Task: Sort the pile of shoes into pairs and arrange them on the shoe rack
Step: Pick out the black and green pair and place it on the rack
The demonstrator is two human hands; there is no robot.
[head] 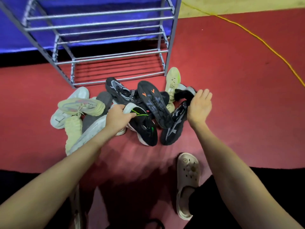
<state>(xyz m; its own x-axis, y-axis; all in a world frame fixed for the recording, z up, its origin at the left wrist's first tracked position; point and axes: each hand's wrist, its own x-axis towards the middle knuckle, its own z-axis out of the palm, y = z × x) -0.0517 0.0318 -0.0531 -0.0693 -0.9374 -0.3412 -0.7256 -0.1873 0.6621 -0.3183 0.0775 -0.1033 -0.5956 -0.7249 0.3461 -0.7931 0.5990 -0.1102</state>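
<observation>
Both arms reach down to the shoe pile (125, 111) on the red mat's middle (before the rack (105, 52)); left hand (118, 117) grips a black green-striped sneaker (143, 126), right hand (198, 106) clasps a black shoe (183, 95).

We see both our forearms bare, with no sleeves, watch or rings showing on the left hand (119, 116) or the right hand (200, 105). At about five o'clock our foot wears a pale beige clog (187, 182), perforated with round holes and decorated with small charms. Black trousers (270, 187) cover our legs along the bottom edge.
</observation>
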